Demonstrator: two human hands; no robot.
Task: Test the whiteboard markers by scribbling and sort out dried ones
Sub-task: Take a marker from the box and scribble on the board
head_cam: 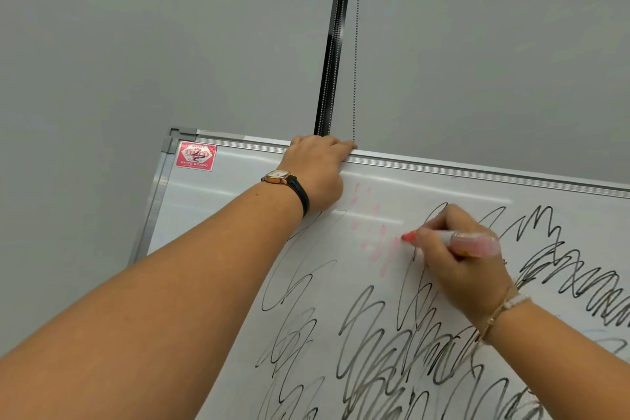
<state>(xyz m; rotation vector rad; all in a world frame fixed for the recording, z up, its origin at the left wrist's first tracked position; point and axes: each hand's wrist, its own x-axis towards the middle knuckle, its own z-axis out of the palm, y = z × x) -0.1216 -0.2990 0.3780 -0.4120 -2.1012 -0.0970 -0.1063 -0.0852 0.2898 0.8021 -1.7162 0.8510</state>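
A whiteboard (pixel 218 201) with an aluminium frame fills the lower right, covered in black scribbles (pixel 385 344). My right hand (pixel 463 269) grips a red marker (pixel 453 240), with its tip touching the board near the top. Left of the tip lie faint, patchy pink-red strokes (pixel 375 232), much paler than the black lines. My left hand (pixel 317 170), with a wristwatch on the wrist, clasps the board's top edge, fingers hooked over the frame.
A red maker's sticker (pixel 196 156) sits in the board's upper left corner. Behind the board is a grey wall with a black vertical strip (pixel 335 37) and a hanging bead chain (pixel 356 54). No other markers are in view.
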